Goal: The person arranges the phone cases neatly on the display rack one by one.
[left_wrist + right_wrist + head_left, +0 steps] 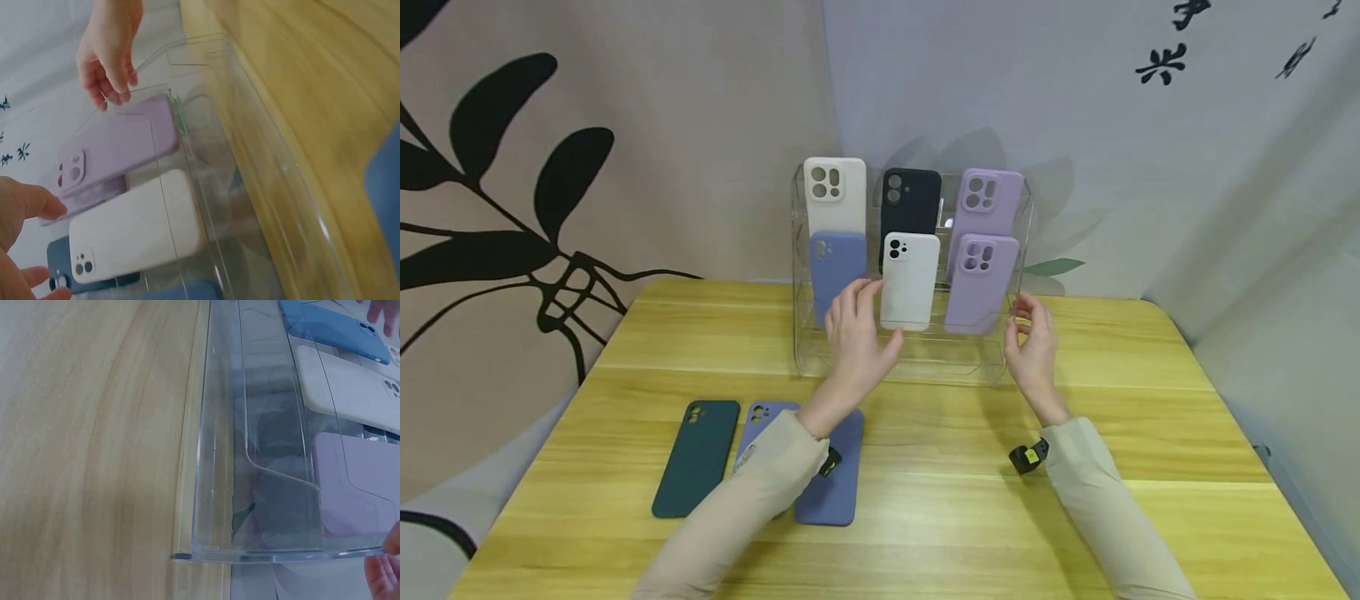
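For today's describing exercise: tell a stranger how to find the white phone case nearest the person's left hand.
Start at the clear plastic rack standing at the back of the wooden table. Look at its lower front row of three cases: the white case is the middle one, by the left hand. Its neighbours are blue and lilac.

Cases [910, 282] in rack [912, 358]; three cases [697, 457] before rack.

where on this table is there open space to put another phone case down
The widest bare stretch of the table lies right of the right hand, between the clear rack and the near edge. A strip left of the rack is bare too. It is crowded near the left forearm, where the dark green case and two blue cases lie.
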`<state>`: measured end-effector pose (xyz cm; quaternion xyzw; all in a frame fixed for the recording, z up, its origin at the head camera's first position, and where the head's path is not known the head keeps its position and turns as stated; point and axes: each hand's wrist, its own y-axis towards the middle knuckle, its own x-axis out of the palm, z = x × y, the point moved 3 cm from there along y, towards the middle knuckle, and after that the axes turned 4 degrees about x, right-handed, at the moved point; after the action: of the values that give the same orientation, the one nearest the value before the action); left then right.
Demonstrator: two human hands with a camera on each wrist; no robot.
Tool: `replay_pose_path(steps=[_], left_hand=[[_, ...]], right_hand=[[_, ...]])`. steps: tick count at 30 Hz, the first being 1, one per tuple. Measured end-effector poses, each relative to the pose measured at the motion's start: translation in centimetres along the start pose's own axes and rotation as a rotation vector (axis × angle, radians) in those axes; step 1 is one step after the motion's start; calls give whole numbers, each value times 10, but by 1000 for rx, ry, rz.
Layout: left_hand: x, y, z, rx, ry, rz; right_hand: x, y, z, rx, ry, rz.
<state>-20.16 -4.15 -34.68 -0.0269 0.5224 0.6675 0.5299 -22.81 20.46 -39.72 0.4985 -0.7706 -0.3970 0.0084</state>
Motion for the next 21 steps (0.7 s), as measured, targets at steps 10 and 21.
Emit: replay_pose_path(steps=[10, 21], left_hand=[[-22, -24, -26, -16, 10, -43], [-59, -44, -66, -153, 34, -117]], right_hand=[[0, 0, -1, 4, 23, 3], [-1, 0, 0, -2, 21, 7]])
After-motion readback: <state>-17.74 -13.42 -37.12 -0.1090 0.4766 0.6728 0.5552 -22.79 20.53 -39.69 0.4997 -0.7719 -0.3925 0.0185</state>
